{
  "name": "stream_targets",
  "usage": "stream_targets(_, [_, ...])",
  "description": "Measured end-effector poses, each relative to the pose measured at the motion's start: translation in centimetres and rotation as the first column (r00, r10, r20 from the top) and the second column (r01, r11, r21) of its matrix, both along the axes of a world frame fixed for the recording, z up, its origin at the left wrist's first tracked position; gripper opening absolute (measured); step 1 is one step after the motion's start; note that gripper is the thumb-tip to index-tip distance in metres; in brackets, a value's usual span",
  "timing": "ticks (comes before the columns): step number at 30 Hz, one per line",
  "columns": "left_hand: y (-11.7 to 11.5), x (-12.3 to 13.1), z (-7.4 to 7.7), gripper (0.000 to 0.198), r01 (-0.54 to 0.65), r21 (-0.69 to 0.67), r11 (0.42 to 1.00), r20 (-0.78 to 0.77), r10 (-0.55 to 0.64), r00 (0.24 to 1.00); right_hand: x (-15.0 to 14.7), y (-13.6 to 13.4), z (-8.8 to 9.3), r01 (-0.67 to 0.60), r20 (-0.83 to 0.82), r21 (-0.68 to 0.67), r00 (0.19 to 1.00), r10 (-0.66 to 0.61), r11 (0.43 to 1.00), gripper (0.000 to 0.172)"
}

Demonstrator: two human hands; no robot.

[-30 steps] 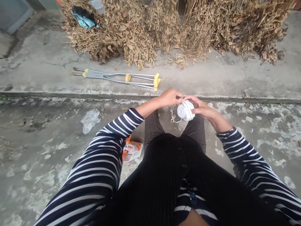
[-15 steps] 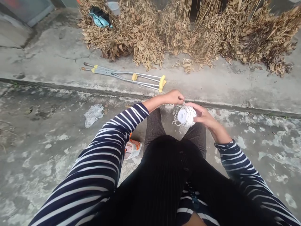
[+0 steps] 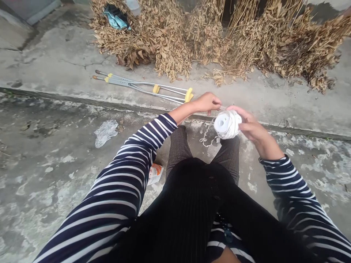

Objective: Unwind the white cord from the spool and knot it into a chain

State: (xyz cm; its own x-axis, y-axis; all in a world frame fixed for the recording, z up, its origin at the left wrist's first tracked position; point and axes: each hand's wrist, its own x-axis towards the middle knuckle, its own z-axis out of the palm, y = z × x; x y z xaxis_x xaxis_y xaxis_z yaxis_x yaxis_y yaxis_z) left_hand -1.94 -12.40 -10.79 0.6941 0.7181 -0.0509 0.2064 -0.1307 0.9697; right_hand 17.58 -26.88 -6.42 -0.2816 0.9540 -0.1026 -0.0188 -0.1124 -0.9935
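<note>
My right hand point(image 3: 251, 126) is wrapped round a white spool of cord point(image 3: 227, 124) held out over my knees, its round end facing me. My left hand point(image 3: 207, 102) is closed in a pinch just left of the spool, on the thin white cord that comes off it. A loose tangle of the same cord point(image 3: 208, 138) hangs and lies on the concrete between my legs. Both sleeves are dark with white stripes.
A pair of metal crutches with yellow pads point(image 3: 148, 87) lies on the raised concrete strip ahead. Bundles of dried brown plants point(image 3: 208, 36) line the back. A crumpled clear plastic bag point(image 3: 105, 132) and an orange-and-white packet point(image 3: 155, 173) lie on the ground at left.
Both hands have risen and shifted slightly right with the spool. My left hand has drawn a little away from it, and the cord tangle now hangs lower between my legs.
</note>
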Motion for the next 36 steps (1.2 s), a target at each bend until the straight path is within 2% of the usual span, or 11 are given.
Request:
stream_targets(3, [0.5,0.7,2.6,0.009,0.058,0.066,0.996,0.013,-0.059,0.998,0.6,1.4,3.5,-0.039,0.007,0.048,0.999,0.039,0.998,0.058])
stream_targets(6, [-0.1,0.6,3.6,0.013,0.103,0.032,0.994,0.055,-0.105,0.993,0.9,1.6,5.1,-0.051,0.006,0.055,0.999,0.051,0.997,0.057])
stream_targets(8, [-0.6,0.5,3.1,0.013,0.098,-0.036,0.994,0.094,-0.095,0.991,1.1,1.2,4.7,-0.037,-0.015,0.023,0.999,0.038,0.999,0.058])
stream_targets(11, [-0.9,0.6,1.6,0.008,0.073,-0.118,0.990,0.133,-0.057,0.989,1.5,0.3,2.9,-0.018,-0.045,-0.057,0.999,0.015,0.998,0.061])
stream_targets(14, [-1.1,1.0,0.2,0.010,0.107,-0.158,0.982,0.134,-0.086,0.987,2.0,-0.5,1.5,0.006,-0.049,-0.107,0.999,-0.011,0.994,0.062])
stream_targets(20, [-2.3,2.0,-1.7,0.012,0.112,-0.224,0.968,0.107,-0.089,0.990,2.2,-1.3,1.2,0.024,-0.029,-0.115,0.999,-0.028,0.993,0.060])
stream_targets(23, [-2.2,2.3,-2.1,0.009,0.101,-0.247,0.964,0.143,-0.067,0.987,2.2,-1.4,1.2,0.032,-0.009,-0.079,0.999,-0.033,0.996,0.059])
stream_targets(26, [-1.5,2.1,-1.7,0.007,0.096,-0.203,0.974,0.134,-0.069,0.989,2.6,-1.6,0.9,0.042,-0.009,-0.064,0.999,-0.042,0.997,0.059])
stream_targets(29, [-1.3,1.5,-1.1,0.004,0.207,-0.187,0.960,0.085,-0.194,0.977,3.1,-1.6,0.2,0.091,-0.031,-0.056,0.995,-0.093,0.994,0.060])
stream_targets(32, [-1.9,0.9,-1.0,0.004,0.346,-0.275,0.897,0.115,-0.326,0.938,3.4,-1.4,-0.2,0.169,-0.089,-0.034,0.981,-0.171,0.985,0.062])
stream_targets(36, [-3.3,1.0,-2.0,0.015,0.336,-0.326,0.884,0.239,-0.267,0.934,3.1,-0.6,-0.1,0.186,-0.115,-0.026,0.975,-0.188,0.982,0.059])
